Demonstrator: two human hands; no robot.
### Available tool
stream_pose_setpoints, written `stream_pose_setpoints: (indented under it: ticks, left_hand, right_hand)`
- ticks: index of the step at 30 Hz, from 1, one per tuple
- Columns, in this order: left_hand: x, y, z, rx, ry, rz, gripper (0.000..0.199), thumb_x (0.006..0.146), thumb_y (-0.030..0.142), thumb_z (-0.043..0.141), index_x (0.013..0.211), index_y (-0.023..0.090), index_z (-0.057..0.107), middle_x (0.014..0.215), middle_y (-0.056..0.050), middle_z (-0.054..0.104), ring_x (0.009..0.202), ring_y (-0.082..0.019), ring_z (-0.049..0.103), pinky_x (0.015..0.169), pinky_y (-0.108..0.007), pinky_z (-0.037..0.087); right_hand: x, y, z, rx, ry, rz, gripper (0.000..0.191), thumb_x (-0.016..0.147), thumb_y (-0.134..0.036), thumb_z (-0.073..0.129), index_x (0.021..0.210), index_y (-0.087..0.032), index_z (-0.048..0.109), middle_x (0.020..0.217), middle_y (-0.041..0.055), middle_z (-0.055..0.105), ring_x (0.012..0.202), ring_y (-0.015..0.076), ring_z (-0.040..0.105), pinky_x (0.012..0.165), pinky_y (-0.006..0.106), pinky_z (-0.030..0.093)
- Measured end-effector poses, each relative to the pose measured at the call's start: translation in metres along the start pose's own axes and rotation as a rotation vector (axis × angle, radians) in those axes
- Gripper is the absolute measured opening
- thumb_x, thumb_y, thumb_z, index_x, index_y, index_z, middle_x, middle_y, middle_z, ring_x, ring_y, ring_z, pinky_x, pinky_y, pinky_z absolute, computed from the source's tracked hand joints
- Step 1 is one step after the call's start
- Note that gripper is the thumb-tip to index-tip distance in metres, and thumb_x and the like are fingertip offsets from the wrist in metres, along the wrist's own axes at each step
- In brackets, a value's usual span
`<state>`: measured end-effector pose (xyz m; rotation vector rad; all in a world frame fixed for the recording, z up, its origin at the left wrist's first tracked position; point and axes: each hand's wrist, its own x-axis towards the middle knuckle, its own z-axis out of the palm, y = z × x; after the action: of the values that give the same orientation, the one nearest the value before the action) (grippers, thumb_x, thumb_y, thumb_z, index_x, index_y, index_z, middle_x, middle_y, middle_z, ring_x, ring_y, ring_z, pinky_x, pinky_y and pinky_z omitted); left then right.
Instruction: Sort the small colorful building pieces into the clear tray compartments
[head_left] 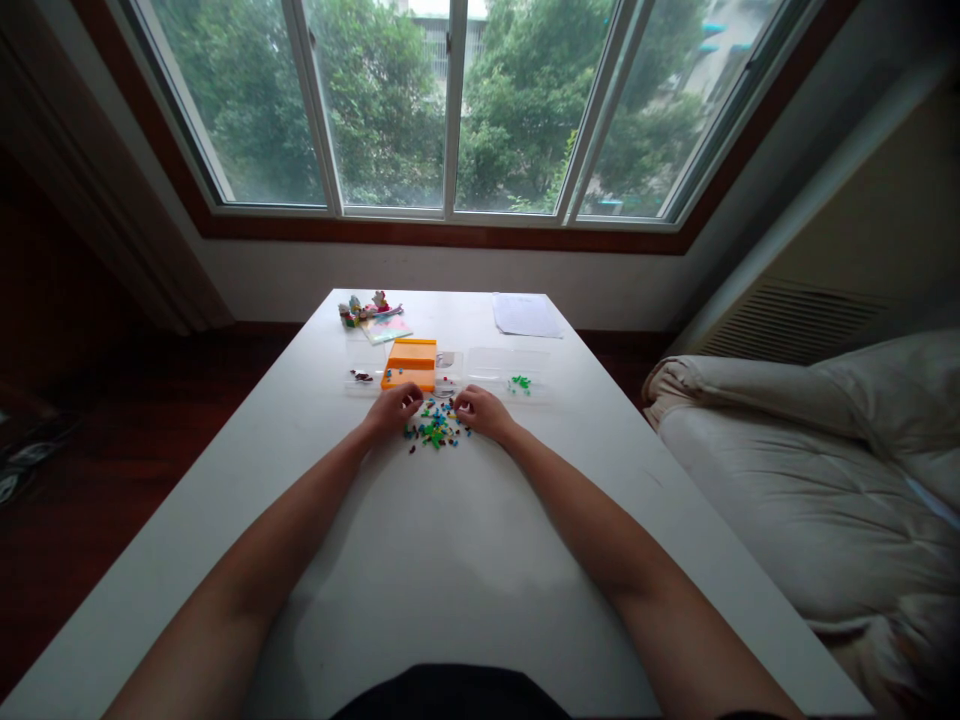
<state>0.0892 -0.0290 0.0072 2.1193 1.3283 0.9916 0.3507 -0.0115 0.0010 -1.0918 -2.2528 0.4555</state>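
A mixed pile of tiny green, blue, yellow, red and brown pieces [436, 428] lies on the white table [450, 560] between my hands. My left hand [391, 410] rests at the pile's left edge, just in front of the orange box. Its fingers curl in toward the thumb, and anything between them is too small to make out. On the opposite side, my right hand [484, 411] has its fingertips pinched together at the pile's upper right. What they hold, if anything, cannot be made out. The open orange box [410, 366] has a few blue pieces in its near half.
Clear plastic boxes flank the orange one: brown pieces [361, 376] in the left, green pieces [520, 383] in the right, a few red ones in the middle. Small figurines [364, 308], a pastel card [386, 328] and white papers [526, 314] lie farther back.
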Motion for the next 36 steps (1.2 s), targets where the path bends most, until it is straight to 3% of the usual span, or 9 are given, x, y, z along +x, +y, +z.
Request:
stream_pose_setpoints:
  ticks: [8,15,21,26,30,36]
  left_hand:
    - [0.006,-0.018,-0.007,-0.236,0.329,-0.177,0.016,0.08,0.032,0.063,0.091,0.021,0.06,0.077,0.0,0.062,0.058,-0.012,0.057,0.054,-0.023,0.045]
    - [0.011,-0.035,-0.006,-0.389,0.403,-0.23,0.019,0.082,0.032,0.06,0.096,0.019,0.061,0.078,-0.001,0.063,0.057,-0.011,0.06,0.052,-0.022,0.046]
    - [0.01,-0.033,-0.005,-0.384,0.377,-0.241,0.036,0.083,0.03,0.059,0.118,0.02,0.06,0.1,-0.006,0.072,0.061,-0.011,0.064,0.059,-0.025,0.051]
    - [0.005,-0.016,0.001,-0.197,0.224,-0.157,0.022,0.084,0.029,0.059,0.099,0.019,0.071,0.087,-0.004,0.072,0.068,-0.015,0.065,0.067,-0.028,0.052]
    - [0.001,0.003,0.007,-0.106,0.106,-0.063,0.021,0.085,0.033,0.061,0.096,0.019,0.072,0.088,-0.005,0.072,0.072,-0.015,0.064,0.067,-0.027,0.051]
    - [-0.001,0.021,0.013,-0.079,0.027,0.039,0.024,0.087,0.039,0.062,0.094,0.018,0.073,0.087,-0.005,0.071,0.068,-0.014,0.058,0.063,-0.026,0.047]
  right_hand:
    - [-0.003,0.0,-0.001,0.117,0.212,0.016,0.01,0.081,-0.017,0.06,0.089,-0.019,0.066,0.073,-0.0017,0.063,0.066,0.012,0.054,0.065,0.023,0.04]
    - [-0.004,-0.007,-0.002,0.173,0.2,-0.032,0.013,0.083,-0.018,0.055,0.089,-0.019,0.066,0.079,0.0007,0.063,0.068,0.0126,0.052,0.066,0.024,0.041]
    - [-0.002,-0.012,0.0,0.229,0.197,-0.001,0.012,0.084,-0.022,0.056,0.087,-0.019,0.067,0.077,0.0004,0.064,0.066,0.0122,0.051,0.065,0.023,0.041]
    - [-0.001,-0.017,0.004,0.309,0.159,0.075,0.017,0.085,-0.033,0.061,0.093,-0.019,0.068,0.073,-0.0007,0.063,0.065,0.0124,0.051,0.062,0.023,0.041]
    - [-0.001,-0.027,0.006,0.432,0.121,0.097,0.027,0.085,-0.042,0.064,0.102,-0.022,0.063,0.078,-0.001,0.065,0.065,0.0127,0.053,0.061,0.024,0.042]
    - [-0.002,-0.039,0.005,0.373,0.114,0.018,0.023,0.086,-0.043,0.063,0.094,-0.021,0.058,0.077,-0.0016,0.062,0.064,0.0116,0.05,0.062,0.024,0.041]
